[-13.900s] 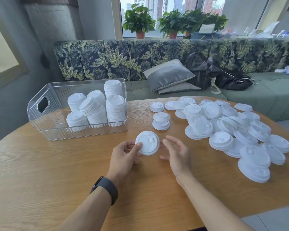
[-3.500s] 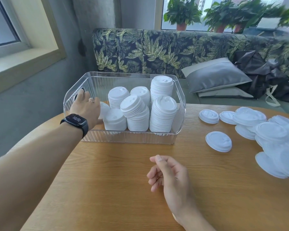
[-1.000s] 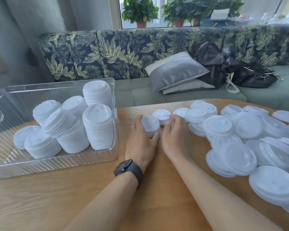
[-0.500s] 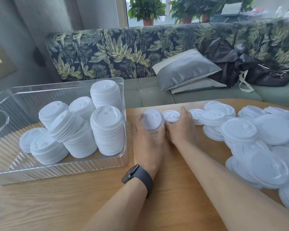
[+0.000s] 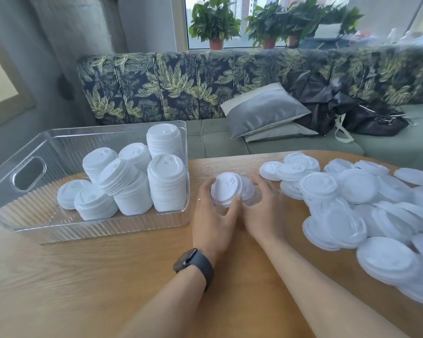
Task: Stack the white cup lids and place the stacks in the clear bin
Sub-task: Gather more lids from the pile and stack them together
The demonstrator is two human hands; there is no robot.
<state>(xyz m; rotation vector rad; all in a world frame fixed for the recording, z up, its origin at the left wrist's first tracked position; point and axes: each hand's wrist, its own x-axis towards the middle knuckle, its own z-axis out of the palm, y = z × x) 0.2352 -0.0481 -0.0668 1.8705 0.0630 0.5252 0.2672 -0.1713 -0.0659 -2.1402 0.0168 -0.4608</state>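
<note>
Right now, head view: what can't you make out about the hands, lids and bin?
- Held lids: count unreadable; left hand and right hand wrap them, motion blur.
- Right hand fingers: blurred, grip unclear.
- Loose lid pile: runs off the right edge; total unknown.
- Clear bin: rear stacks partly hidden by front stacks; ribbed walls distort them.

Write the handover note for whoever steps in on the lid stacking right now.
Left hand: grips a small stack of lids, tilted, just above the table.
Right hand: holds a second lid against that stack.
Clear bin: at the left, several lid stacks in it, one leaning.
Done: those stacks are binned.
Left: finish this stack, bin it, then work through the loose lids piled at the right.
</note>
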